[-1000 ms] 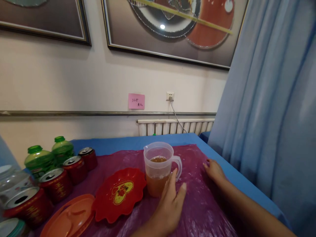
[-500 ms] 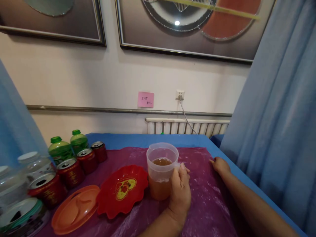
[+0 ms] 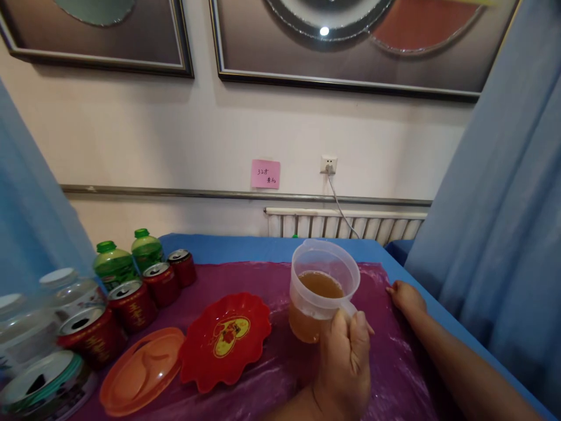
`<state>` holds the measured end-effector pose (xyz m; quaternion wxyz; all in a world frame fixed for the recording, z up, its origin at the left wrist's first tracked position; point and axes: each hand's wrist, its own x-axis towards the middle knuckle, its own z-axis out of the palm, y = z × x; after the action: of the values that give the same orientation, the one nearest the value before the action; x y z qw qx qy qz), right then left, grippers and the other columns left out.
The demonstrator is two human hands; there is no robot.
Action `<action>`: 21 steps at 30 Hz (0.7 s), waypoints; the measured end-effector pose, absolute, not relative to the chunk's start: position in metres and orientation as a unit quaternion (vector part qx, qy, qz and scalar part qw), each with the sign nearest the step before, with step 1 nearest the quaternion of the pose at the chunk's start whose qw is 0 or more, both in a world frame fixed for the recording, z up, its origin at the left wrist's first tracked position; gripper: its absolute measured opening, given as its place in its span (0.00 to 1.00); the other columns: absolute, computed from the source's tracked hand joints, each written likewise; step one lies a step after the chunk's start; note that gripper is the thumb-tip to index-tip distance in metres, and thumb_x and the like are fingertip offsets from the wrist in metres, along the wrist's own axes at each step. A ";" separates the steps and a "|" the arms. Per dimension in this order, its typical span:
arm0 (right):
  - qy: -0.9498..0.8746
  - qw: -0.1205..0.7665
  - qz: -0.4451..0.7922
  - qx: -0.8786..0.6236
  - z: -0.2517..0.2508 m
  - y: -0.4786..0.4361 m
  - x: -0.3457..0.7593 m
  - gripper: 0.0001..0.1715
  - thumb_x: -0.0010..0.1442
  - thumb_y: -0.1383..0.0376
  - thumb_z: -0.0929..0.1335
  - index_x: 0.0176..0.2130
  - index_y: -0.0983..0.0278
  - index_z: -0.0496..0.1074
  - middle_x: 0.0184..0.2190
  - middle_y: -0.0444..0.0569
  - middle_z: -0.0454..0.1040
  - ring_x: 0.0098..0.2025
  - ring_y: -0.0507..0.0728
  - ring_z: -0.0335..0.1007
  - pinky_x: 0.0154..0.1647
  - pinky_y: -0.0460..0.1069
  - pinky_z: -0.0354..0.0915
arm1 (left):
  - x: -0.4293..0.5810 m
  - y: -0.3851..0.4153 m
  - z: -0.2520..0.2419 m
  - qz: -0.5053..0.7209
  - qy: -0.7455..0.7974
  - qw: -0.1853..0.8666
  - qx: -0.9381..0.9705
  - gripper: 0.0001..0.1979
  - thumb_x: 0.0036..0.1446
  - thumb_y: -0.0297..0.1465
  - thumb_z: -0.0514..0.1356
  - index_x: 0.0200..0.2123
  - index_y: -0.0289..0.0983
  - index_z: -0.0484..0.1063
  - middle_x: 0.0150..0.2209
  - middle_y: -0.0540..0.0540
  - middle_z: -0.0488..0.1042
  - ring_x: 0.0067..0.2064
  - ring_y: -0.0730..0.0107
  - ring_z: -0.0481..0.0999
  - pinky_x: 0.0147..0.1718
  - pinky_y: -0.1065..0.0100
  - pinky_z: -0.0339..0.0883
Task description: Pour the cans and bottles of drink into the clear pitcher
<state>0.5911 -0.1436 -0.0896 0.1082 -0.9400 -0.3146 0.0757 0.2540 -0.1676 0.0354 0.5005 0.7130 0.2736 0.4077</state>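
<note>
My left hand (image 3: 344, 365) is closed around the handle of a translucent plastic measuring jug (image 3: 313, 304). Brown liquid fills roughly its lower half. The jug leans slightly and seems to be off the purple plastic sheet (image 3: 280, 374); its base is partly hidden behind my hand. On the right, my right hand (image 3: 407, 299) rests with curled fingers at the sheet's edge, and whether it pinches the sheet is hidden. Left of the jug lies a red scalloped plate (image 3: 252, 345) with a yellow printed motif, beside an orange oval lid (image 3: 140, 371).
Several red drink cans (image 3: 134, 307) stand on the left, with two green-capped bottles (image 3: 114, 266) behind. Clear jars with white lids (image 3: 65, 278) and a ring-pull tin (image 3: 41, 380) are nearer. Blue cloth (image 3: 245, 248) shows beyond the sheet; a blue curtain (image 3: 495, 234) hangs at right.
My left hand has moved the jug to the right and it now leans more. My right hand keeps its place at the sheet's edge. The view has shifted slightly.
</note>
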 end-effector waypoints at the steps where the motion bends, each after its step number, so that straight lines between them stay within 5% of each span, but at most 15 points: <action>1: -0.313 0.109 0.075 -0.941 -0.090 -0.144 0.591 0.17 0.69 0.57 0.63 0.41 0.63 0.77 0.44 0.58 0.82 0.47 0.64 0.79 0.37 0.51 0.65 | 0.253 -0.167 0.036 0.405 0.269 0.500 0.717 0.30 0.67 0.57 0.43 0.33 0.41 0.69 0.35 0.40 0.75 0.43 0.55 0.73 0.46 0.56 0.65; 12: -0.295 0.124 0.070 -0.945 -0.087 -0.152 0.598 0.20 0.68 0.56 0.63 0.40 0.65 0.79 0.41 0.60 0.82 0.46 0.65 0.79 0.40 0.52 0.67 | 0.247 -0.151 0.036 0.381 0.236 0.502 0.739 0.29 0.68 0.56 0.42 0.31 0.41 0.66 0.33 0.43 0.74 0.37 0.61 0.72 0.43 0.59 0.64; 21: -0.291 0.168 0.041 -0.941 -0.078 -0.221 0.570 0.36 0.71 0.52 0.56 0.62 0.77 0.66 0.51 0.65 0.79 0.55 0.65 0.76 0.53 0.51 0.66 | 0.229 -0.134 0.044 0.376 0.252 0.527 0.719 0.31 0.64 0.61 0.44 0.28 0.41 0.66 0.24 0.52 0.64 0.29 0.67 0.65 0.33 0.65 0.61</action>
<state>0.5704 -0.2211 -0.0783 0.1675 -0.9412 -0.2905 0.0408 0.2288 -0.1336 0.0436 0.5274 0.7191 0.2516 0.3761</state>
